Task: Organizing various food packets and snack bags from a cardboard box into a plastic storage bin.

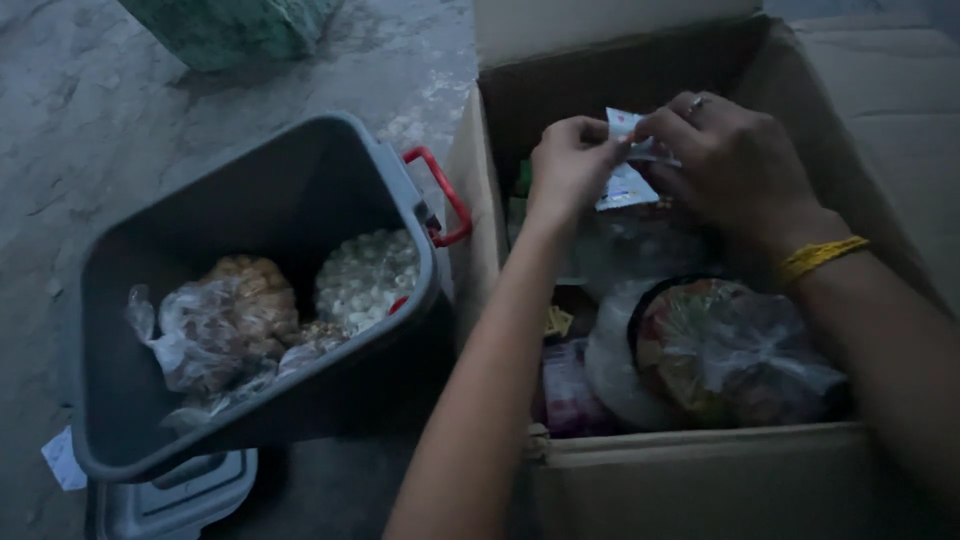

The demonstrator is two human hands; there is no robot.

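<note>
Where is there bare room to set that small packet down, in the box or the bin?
The cardboard box is crowded with bags below both hands. The grey bin has bare wall above its bags. Bare floor lies beyond the bin, before the green sack.

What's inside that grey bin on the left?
The grey bin holds clear plastic bags of food, brownish pieces and pale white ones. Whatever lies beneath them is covered.

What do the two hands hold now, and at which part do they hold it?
Both hands pinch one small white sachet above the cardboard box: the left hand and the right hand grip its upper edge with fingertips.
</note>
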